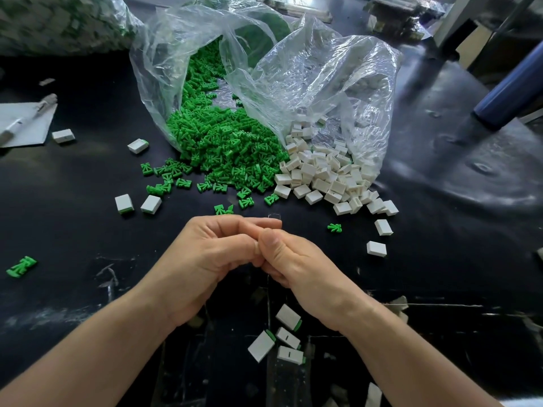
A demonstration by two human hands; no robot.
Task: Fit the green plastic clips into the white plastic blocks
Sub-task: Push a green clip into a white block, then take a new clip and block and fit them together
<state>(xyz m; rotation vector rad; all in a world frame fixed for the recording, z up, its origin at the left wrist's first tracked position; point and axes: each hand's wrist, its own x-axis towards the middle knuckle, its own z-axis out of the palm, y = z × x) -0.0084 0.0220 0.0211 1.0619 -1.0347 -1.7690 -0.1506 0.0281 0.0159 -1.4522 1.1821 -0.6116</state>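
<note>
2 crinkled clear bags [323,77] are spread open on a scuffed black bench [88,230]; green clips [223,148] and boxy white blocks [320,174] are heaped at their mouths. Before the bags, left hand [205,254] and right hand [296,259] are curled together; each grip's contents cannot be told.

Clip heap [223,148] just left of block heap [323,174], touching, on the table [88,230].

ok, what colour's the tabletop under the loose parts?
The tabletop is black with pale scuffs; the head view shows it best.
</note>
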